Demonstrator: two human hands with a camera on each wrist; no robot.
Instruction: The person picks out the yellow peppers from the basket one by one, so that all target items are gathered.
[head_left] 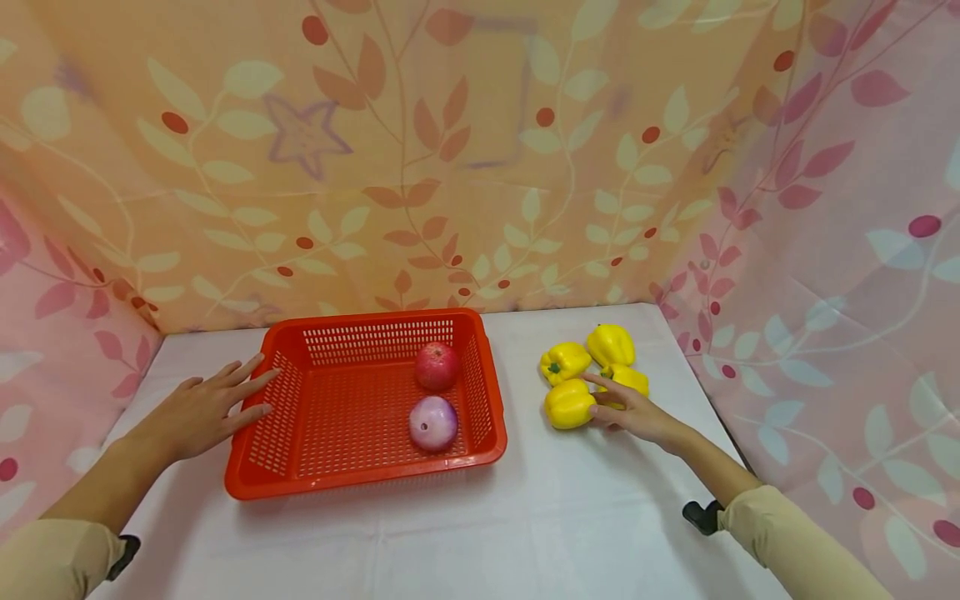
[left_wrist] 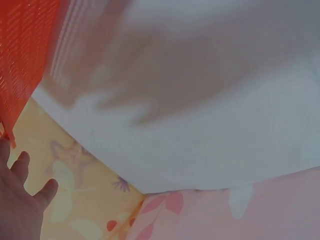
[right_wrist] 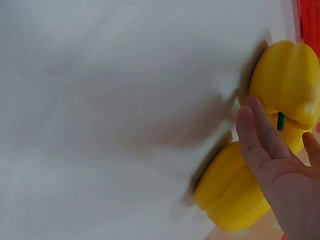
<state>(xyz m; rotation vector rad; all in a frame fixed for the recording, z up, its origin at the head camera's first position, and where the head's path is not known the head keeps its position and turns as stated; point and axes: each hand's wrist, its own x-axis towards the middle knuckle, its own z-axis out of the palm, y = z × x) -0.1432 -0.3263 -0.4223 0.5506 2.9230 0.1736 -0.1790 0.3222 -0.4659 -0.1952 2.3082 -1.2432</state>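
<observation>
My left hand [head_left: 201, 410] is spread with its fingers apart at the left rim of a red plastic basket [head_left: 352, 417]. The fingertips overlap that rim in the head view. On the right, my right hand [head_left: 641, 414] reaches among several yellow bell peppers. Its thumb and fingertips are right at the side of the nearest yellow bell pepper [head_left: 567, 405]. In the right wrist view the fingers [right_wrist: 252, 142] look fairly straight beside the stem end of a pepper [right_wrist: 287, 75], and another pepper [right_wrist: 232, 190] lies under the hand.
Inside the basket, toward its right side, are a red round fruit [head_left: 437, 367] and a purple onion [head_left: 433, 423]. More yellow peppers [head_left: 611, 343] sit behind the right hand. A white cloth [head_left: 450, 533] covers the table, and patterned curtains [head_left: 480, 167] hang around it.
</observation>
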